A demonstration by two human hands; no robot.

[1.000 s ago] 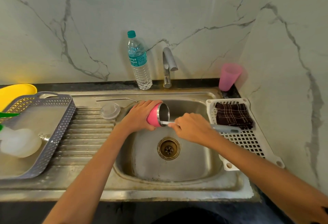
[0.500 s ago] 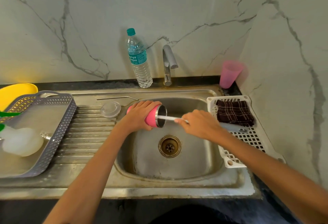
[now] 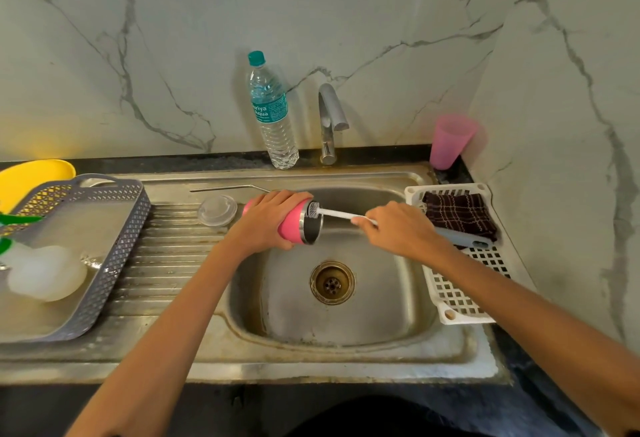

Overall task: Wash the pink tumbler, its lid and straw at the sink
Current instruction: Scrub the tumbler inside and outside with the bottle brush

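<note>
Currently, the fingers [image 3: 277, 199] of the left hand [image 3: 266, 225] are curled round the body of the pink tumbler [image 3: 291, 228], thumb underneath, and hold it above the rear left corner of the sink basin [image 3: 346, 332]. The fingers [image 3: 372, 216] of the right hand [image 3: 398, 232] pinch the white shaft of the bottle brush [image 3: 337, 213]. Its grey handle runs out behind the hand, over the white tray [image 3: 460, 298].

Key relation: the tumbler's long axis lies nearly level and runs left to right, with the open steel mouth facing the right hand. The brush shaft lies almost on that axis. The bristle head sits at the upper edge of the mouth, partly inside. The right hand is nearer the mouth; the left hand wraps the body towards the closed end. The step in hand appears to be scrubbing the interior, and the coming stroke calls for travel along the axis, leftward into the tumbler.

Task items, counted: one tumbler, one lid, one straw.
- The clear lid [image 3: 217, 209] lies flat on the ribbed drainboard, just left of the left hand.
- The metal straw [image 3: 225, 189] lies along the rear ledge, just behind the lid.
- Neither hand touches either one.

Other items, counted: one brush, one tap [image 3: 330, 117], one water bottle [image 3: 273, 114], one pink plastic cup [image 3: 450, 140], one dark checked cloth [image 3: 460, 214] in the tray, one grey basket [image 3: 114, 263], and one yellow plate [image 3: 31, 176] partly behind it.
</note>
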